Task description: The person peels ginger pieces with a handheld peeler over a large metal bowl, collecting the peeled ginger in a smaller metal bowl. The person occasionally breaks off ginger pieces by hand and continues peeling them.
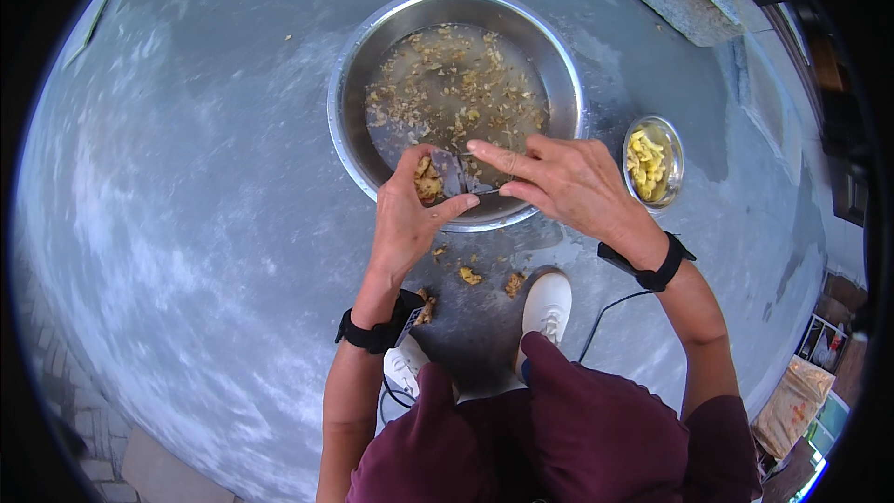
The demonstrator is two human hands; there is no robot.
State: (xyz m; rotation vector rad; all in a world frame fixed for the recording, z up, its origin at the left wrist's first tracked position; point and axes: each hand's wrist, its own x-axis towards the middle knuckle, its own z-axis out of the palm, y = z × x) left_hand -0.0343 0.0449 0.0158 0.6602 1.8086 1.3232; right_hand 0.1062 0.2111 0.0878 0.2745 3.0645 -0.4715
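Note:
A wide steel basin (pixel 340 84) of cloudy water, with many peel scraps floating in it, stands on the floor before me. Over its near edge, my left hand (pixel 412 202) holds a knobbly piece of ginger root (pixel 427 179). My right hand (pixel 559 178) holds a thin tool with a flat, greyish blade (pixel 448 172); its exact kind is unclear. The blade lies beside the ginger, between my two hands. Right of the basin, a small steel bowl (pixel 675 168) contains yellow peeled ginger pieces (pixel 646 162).
Ginger bits (pixel 470 275) and another piece (pixel 515 284) lie on the wet concrete floor by my white shoes (pixel 547 307). More ginger (pixel 424 307) lies beside my left wrist. Thin cables run down from both wristbands. A stone slab (pixel 670 0) is at the upper right.

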